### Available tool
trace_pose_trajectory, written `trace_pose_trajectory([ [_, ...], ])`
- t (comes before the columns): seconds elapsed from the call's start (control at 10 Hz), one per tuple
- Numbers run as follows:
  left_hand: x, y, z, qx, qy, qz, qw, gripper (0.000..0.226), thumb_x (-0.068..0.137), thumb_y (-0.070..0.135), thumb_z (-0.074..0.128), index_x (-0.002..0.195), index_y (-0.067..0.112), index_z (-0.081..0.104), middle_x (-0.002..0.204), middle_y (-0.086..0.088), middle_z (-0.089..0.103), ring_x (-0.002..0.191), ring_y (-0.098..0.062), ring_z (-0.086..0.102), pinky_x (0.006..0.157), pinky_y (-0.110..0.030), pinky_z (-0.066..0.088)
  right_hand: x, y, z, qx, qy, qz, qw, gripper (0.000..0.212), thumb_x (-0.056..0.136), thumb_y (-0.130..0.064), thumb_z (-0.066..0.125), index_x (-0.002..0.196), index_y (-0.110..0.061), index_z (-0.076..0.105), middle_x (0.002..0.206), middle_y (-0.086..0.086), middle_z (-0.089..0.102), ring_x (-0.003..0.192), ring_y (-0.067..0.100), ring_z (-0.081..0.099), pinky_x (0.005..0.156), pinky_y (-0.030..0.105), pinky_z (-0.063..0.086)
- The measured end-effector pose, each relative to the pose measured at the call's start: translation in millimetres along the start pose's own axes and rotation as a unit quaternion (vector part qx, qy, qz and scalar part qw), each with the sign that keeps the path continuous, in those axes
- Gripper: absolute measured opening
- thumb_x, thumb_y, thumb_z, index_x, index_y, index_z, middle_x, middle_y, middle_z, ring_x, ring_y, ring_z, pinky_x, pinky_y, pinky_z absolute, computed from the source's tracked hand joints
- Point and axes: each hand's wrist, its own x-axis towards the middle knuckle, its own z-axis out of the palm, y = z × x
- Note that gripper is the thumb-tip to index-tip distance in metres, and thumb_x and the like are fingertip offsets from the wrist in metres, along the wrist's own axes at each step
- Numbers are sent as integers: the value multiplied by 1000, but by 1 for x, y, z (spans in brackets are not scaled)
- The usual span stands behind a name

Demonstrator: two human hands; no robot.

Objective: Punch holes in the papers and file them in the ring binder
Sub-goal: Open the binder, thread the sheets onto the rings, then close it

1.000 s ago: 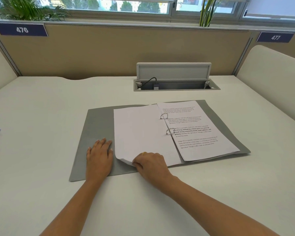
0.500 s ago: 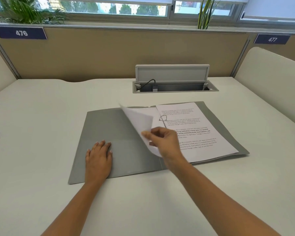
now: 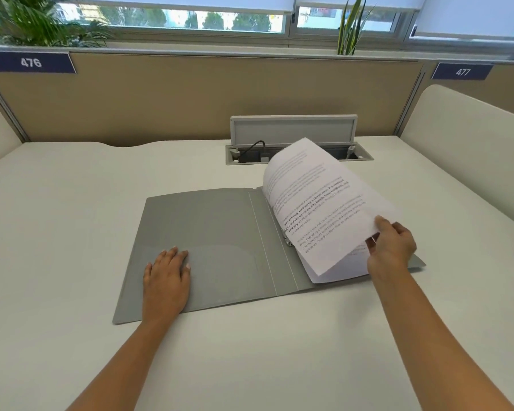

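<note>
On bench (image 3: 72, 203), binder (image 3: 214, 241) lies open. Left hand (image 3: 166, 274) flat on left cover, holding nothing. Right hand (image 3: 392, 247) pinches raised sheet (image 3: 318, 203) at outer edge; rings (image 3: 287, 238) leftward.

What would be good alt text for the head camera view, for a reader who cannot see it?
A right hand holds printed sheets by their edge, curved up over the rings of an open grey ring binder on a white desk. The left hand lies flat on the binder's left cover.
</note>
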Motion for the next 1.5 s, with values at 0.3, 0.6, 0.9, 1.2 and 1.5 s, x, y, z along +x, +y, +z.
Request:
trace_pose_trajectory([
  [0.3,0,2,-1,5,-2,-2,1000,37,96,18,40,133,14,48,146,-5,40,139,-20,27,115,-40,10,18,28,-29,-134,114,-75,982,32,78,-7,65,96,-13,40,84,-2,49,84,23,52,82,35,51],
  [0.6,-1,2,-1,8,0,-2,1000,37,96,17,41,132,12,49,145,-7,41,138,-22,30,115,-41,12,26,34,-40,-178,125,-125,968,56,75,1,64,121,-5,34,91,0,45,87,24,48,80,29,47],
  [0.9,0,2,0,7,1,-4,1000,37,96,18,40,132,13,49,145,-6,41,139,-21,29,115,-40,11,14,33,-28,-350,139,-347,859,43,75,-4,59,117,-7,49,125,15,48,112,36,45,89,44,37],
  [1.2,0,1,1,5,2,-6,1000,37,96,18,40,132,14,49,145,-5,41,139,-20,29,115,-40,11,14,70,-5,-669,-346,-275,597,48,97,-43,37,142,-30,33,155,-5,22,144,17,15,114,50,13],
  [1.5,1,-1,3,4,6,-2,1000,36,95,16,42,130,13,51,144,-6,43,138,-22,31,114,-41,13,34,84,-13,-708,-386,-285,518,53,95,-53,26,145,-42,13,157,-13,6,146,11,0,114,52,-4],
])
